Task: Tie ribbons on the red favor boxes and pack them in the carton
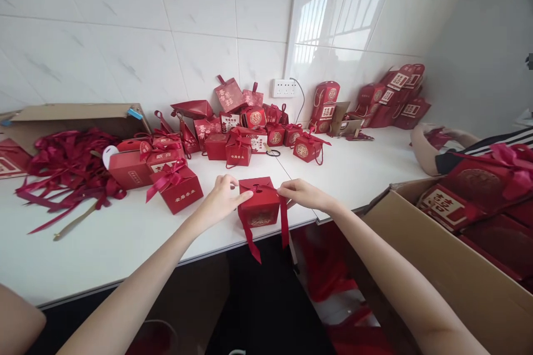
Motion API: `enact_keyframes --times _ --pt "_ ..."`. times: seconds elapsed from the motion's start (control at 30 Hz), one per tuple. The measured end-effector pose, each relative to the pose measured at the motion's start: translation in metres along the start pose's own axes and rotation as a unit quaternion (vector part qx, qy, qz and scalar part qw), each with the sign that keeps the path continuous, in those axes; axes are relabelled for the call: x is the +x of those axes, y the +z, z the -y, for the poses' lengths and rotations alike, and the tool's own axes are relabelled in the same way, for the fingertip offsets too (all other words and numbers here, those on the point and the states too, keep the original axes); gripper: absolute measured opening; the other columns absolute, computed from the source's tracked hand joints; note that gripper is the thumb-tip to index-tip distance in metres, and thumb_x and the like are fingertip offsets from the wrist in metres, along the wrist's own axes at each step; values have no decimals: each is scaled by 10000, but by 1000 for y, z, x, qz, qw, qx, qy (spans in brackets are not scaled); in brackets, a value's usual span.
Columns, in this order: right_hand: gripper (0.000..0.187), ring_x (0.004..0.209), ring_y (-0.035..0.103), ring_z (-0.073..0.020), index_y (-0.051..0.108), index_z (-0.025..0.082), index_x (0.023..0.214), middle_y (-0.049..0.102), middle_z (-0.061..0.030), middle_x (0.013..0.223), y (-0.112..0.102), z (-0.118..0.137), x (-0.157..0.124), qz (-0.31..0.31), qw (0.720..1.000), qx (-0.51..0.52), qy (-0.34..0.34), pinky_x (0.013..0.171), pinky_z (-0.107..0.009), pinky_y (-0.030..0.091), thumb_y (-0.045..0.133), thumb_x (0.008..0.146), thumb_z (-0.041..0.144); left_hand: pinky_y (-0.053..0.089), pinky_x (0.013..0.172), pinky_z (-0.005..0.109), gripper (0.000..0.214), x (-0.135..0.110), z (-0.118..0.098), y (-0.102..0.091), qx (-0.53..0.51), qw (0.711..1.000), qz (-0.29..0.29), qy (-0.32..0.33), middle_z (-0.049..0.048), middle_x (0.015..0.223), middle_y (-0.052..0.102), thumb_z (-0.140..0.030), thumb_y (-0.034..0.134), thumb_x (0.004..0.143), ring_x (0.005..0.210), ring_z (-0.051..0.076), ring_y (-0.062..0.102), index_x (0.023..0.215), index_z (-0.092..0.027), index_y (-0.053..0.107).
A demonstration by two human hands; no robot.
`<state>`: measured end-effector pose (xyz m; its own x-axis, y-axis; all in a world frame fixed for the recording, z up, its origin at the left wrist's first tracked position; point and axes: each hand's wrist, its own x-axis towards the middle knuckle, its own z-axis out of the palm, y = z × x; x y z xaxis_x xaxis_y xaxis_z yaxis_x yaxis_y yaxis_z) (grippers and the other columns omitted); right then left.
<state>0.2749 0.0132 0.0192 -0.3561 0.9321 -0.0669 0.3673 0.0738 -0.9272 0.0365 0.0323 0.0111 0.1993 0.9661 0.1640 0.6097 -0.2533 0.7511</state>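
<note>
A red gift box (259, 203) with a gold emblem on its front stands close to the table's front edge. A red ribbon (285, 221) runs across its top by the small holes, and its two tails hang down at the front. At the box's left side, my left hand (225, 198) is closed, thumb against fingers, on one part of the ribbon. To the right, my right hand (306, 194) pinches the other part, its tail dropping below the fingertips. Left of my hands sits a finished-looking red box with a bow (178, 188).
A heap of loose ribbons (75, 163) lies at the left before a cardboard box (79, 113). Several red gift boxes (239, 147) crowd the wall below a power socket (284, 88). An open carton (416, 233) of red boxes stands right, near another person's arm (425, 150).
</note>
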Motion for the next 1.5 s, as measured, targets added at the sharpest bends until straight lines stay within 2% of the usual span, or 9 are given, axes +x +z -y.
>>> enact_keyframes --times 0.1,0.2,0.37,0.47,0.57,0.8,1.03,1.27,1.5 --pt "287 705 632 -141 626 148 677 652 -24 713 -1 -1 1 39 994 96 21 705 -288 559 574 802 402 448 523 275 418 -4 3 -6 -84 987 108 -90 16 776 577 -591 646 665 565 152 565 737 -191 546" --pt "289 684 630 -136 613 141 636 656 -36 702 1 -1 3 12 991 128 46 690 -272 552 558 816 360 455 574 263 395 -4 3 -11 -146 964 202 -93 1 658 554 -566 629 705 606 149 552 667 -177 571" --pt "359 507 543 -101 577 160 682 580 11 586 4 -1 5 -9 993 105 46 586 -271 522 544 828 486 421 607 252 305 0 3 -17 -205 952 221 -50 -6 652 541 -455 648 737 624 132 511 636 -179 566" --pt "375 403 412 -64 515 174 621 443 76 455 5 1 4 -4 998 51 30 562 -264 488 606 784 499 422 608 255 296 3 4 -18 -250 931 252 -85 -2 629 547 -444 652 735 606 128 512 651 -176 558" --pt "375 455 453 -67 515 163 599 474 59 495 3 1 6 12 996 82 31 576 -243 460 642 759 477 373 532 228 322 7 9 -17 -275 909 290 -118 -39 529 462 -444 647 748 502 89 426 649 -170 510" --pt "423 520 532 -98 513 152 564 519 23 551 5 -10 13 82 968 224 74 598 -267 478 684 710 511 192 460 195 361 6 21 -10 -315 898 284 -116 -74 570 325 -445 629 785 470 38 263 662 -159 446" --pt "280 528 527 -79 561 136 604 563 19 570 12 -17 8 115 943 303 75 580 -218 431 752 670 330 181 463 194 363 -4 23 -8 -327 892 291 -117 -70 557 365 -440 622 791 466 36 281 655 -162 431" --pt "361 478 480 -67 540 134 580 519 32 503 13 -27 7 127 921 359 82 547 -213 417 723 723 411 203 457 184 387 -4 29 -3 -364 874 295 -126 -75 515 374 -427 653 770 447 35 302 624 -166 408" --pt "360 444 399 -43 432 173 592 465 72 485 16 -40 7 123 905 402 70 540 -195 397 748 719 290 203 444 180 476 -4 35 7 -417 853 285 -130 -77 507 373 -469 718 701 439 31 273 585 -166 370"
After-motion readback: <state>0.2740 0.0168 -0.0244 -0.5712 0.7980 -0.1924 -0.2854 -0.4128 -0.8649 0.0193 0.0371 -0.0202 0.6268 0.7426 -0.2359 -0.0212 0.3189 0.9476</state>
